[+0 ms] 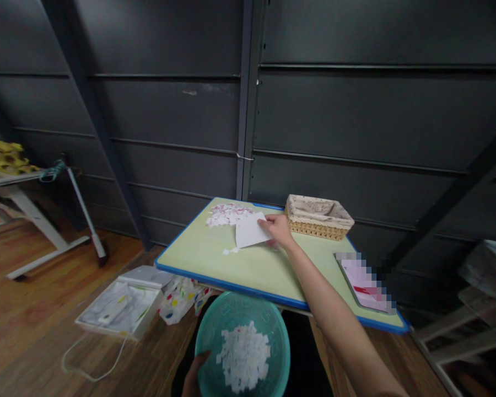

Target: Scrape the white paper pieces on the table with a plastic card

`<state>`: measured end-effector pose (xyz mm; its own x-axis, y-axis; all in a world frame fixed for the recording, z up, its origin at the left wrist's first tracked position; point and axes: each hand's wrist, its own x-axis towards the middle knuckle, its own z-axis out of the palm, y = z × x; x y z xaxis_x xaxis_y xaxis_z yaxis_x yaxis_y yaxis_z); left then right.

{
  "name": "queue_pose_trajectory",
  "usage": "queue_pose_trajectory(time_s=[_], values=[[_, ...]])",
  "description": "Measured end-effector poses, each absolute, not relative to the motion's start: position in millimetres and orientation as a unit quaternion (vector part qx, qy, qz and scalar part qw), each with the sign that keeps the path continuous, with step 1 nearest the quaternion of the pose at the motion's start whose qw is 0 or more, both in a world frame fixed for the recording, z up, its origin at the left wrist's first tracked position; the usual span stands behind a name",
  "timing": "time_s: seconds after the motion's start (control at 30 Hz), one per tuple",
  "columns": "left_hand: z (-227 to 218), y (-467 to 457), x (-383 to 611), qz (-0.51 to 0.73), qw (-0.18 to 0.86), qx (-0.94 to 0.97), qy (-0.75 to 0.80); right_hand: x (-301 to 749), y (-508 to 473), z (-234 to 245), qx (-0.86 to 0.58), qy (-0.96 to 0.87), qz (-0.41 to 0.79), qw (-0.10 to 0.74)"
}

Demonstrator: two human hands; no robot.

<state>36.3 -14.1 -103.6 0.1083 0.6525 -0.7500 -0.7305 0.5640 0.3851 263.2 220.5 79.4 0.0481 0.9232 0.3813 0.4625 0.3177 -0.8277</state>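
Observation:
My right hand [278,227] reaches across the pale green table [198,253] and grips a white sheet of paper [250,231] by its right edge. Just beyond the sheet lies a pile of paper scraps [226,214], white with red and pink bits, and a few small scraps [230,251] lie in front of it. My left hand [193,376] holds a teal plastic basin [215,322] by its near left rim, below the table's front edge. A heap of white paper scraps [243,357] fills the basin's bottom.
A wicker basket [317,216] with a cloth lining stands at the table's far right. A flat pink and white item [366,284] lies near the right front corner. On the wooden floor to the left sit an open white box [119,306] and a white-framed stand [45,231].

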Motion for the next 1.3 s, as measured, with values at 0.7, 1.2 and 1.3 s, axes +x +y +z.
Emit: queue_pose_trajectory(time_s=[0.7, 1.2, 1.3], values=[[-100, -13, 36, 0.461, 0.761, -0.053, 0.452, 252, 216, 73, -0.492, -0.653, 0.321, 0.479], [-85, -14, 36, 0.457, 0.773, -0.069, 0.435, 258, 209, 82, -0.475, -0.664, 0.373, 0.44], [-73, -15, 37, 0.463, 0.758, -0.071, 0.453, 260, 210, 84, -0.493, -0.649, 0.352, 0.46]])
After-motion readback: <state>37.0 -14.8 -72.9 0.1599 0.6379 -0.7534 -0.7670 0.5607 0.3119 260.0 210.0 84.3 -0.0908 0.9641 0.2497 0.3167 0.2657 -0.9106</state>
